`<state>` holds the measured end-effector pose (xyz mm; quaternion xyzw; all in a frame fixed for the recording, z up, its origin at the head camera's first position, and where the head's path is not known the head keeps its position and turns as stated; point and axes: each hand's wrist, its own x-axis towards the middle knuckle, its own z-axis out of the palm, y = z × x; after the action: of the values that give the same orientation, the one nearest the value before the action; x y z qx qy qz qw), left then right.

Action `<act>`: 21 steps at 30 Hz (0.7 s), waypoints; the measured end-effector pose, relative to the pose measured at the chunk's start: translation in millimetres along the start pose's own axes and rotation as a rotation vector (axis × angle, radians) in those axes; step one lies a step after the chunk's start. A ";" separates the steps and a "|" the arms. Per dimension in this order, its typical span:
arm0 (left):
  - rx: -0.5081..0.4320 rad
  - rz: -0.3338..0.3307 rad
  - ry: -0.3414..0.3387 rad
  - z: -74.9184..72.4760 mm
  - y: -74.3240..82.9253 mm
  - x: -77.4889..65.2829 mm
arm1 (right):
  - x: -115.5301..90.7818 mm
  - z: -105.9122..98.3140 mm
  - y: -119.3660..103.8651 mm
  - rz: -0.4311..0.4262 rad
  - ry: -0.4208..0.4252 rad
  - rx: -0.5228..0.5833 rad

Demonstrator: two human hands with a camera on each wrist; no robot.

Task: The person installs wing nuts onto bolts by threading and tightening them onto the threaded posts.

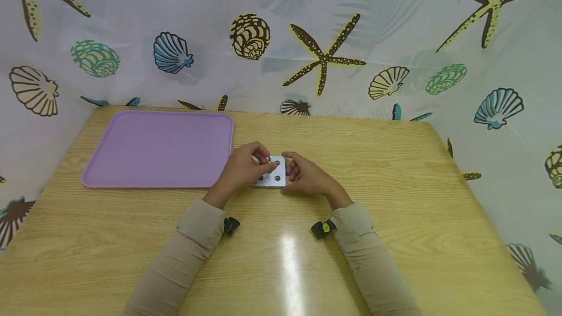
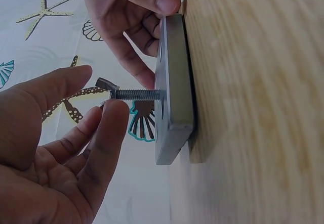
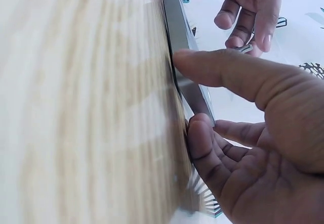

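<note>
A square silver metal plate (image 1: 270, 182) with holes near its corners lies on the table, between both hands. My right hand (image 1: 309, 177) holds its right side, thumb on one edge and fingers at the opposite one. From the plate's top face a threaded wing bolt (image 2: 135, 94) stands straight out, with much of its thread showing in the left wrist view. My left hand (image 1: 242, 164) is around the bolt's head. Its fingertips touch the head from one side, while the thumb (image 2: 76, 78) stands apart from it. In the right wrist view the fingers hide most of the bolt.
A purple tray (image 1: 158, 150) lies at the back left of the wooden table (image 1: 386, 169), its right edge close to my left hand. Behind and beside the table hangs a white curtain (image 1: 210, 82) printed with shells and starfish.
</note>
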<state>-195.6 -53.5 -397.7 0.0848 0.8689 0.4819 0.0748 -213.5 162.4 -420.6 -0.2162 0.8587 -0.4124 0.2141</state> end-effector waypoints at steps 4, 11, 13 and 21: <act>-0.002 -0.001 -0.005 -0.4 0.2 -0.2 | -1.3 1.0 -3.4 -0.010 0.002 -0.022; -0.024 -0.008 -0.031 -0.9 0.1 0.1 | -0.9 1.8 -6.6 0.029 0.007 -0.047; -0.020 -0.008 -0.033 -0.6 0.5 0.2 | -0.7 1.9 -6.8 0.030 0.006 -0.050; 0.038 0.004 -0.019 -1.5 1.6 -0.1 | 1.1 2.6 -3.8 0.042 0.010 -0.044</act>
<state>-195.7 -53.9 -395.5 0.0926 0.8769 0.4648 0.0805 -212.3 158.1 -419.3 -0.2005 0.8730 -0.3899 0.2135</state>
